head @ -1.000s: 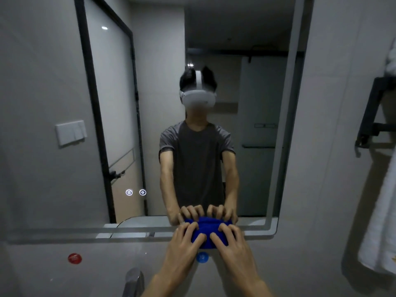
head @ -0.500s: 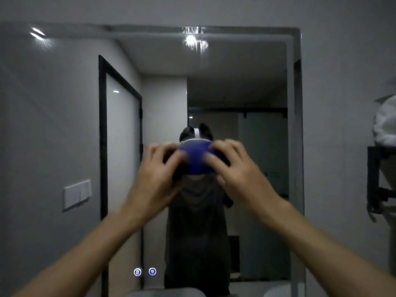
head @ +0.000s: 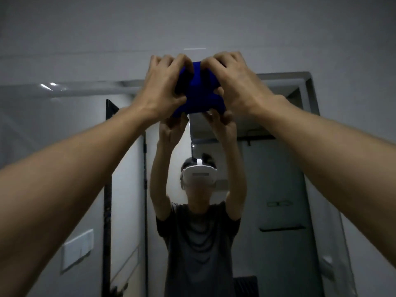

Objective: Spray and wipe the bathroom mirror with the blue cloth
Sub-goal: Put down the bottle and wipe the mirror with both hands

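Observation:
The blue cloth (head: 198, 93) is bunched and pressed flat against the top edge of the bathroom mirror (head: 278, 168). My left hand (head: 165, 84) covers its left side and my right hand (head: 233, 82) covers its right side, fingers curled over the cloth. Both arms reach up and forward. The mirror reflects a person with raised arms and a white headset. No spray bottle is in view.
The mirror's frame (head: 308, 86) ends at the right against a plain grey wall (head: 353, 61). In the reflection are a dark-framed door (head: 109, 189) and a white wall switch (head: 78, 248) at the left.
Both hands slid the cloth up the mirror, from its bottom edge through the middle to the top edge. The view tilted upward with them.

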Demonstrator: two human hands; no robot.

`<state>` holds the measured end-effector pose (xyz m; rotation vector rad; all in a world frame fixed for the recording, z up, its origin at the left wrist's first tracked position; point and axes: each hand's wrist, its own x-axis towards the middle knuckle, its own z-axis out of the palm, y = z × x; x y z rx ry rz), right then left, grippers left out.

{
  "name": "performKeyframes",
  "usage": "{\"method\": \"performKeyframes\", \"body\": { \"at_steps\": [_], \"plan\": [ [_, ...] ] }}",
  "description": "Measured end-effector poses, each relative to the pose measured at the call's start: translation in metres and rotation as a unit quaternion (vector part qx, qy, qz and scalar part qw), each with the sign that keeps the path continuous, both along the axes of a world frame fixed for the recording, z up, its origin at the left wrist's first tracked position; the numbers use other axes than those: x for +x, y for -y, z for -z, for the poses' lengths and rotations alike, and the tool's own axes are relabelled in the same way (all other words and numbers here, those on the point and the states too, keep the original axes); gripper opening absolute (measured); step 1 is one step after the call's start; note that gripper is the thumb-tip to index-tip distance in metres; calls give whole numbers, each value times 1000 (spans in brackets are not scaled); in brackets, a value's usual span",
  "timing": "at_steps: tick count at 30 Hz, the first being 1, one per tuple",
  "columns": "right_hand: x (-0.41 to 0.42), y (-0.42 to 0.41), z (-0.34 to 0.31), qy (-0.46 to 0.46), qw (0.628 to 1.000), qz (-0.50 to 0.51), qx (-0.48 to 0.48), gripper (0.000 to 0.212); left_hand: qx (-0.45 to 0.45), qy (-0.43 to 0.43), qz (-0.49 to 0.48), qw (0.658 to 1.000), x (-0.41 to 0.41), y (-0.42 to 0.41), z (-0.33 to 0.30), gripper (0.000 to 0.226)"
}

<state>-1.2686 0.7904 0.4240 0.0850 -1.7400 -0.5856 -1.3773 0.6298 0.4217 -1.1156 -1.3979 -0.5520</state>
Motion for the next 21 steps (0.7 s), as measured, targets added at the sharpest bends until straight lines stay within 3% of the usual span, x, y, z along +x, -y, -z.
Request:
{"method": "performKeyframes", "body": {
  "at_steps": [6,13,16,21],
  "plan": [
    [-21,0,-20,31,998,15,-48,57,-31,44,-43,998,-18,-11,-23,65],
    [-38,-9,-20,38,994,79,-62,68,-49,26,-151,987,-26,-20,-22,79],
    [-39,-10,-25,58,991,86,-81,68,-67,72,-128,987,-28,-20,-25,81],
    [-37,-12,-29,73,988,99,-90,57,-82,106,-84,988,-36,-19,-30,63]
  ]
}}
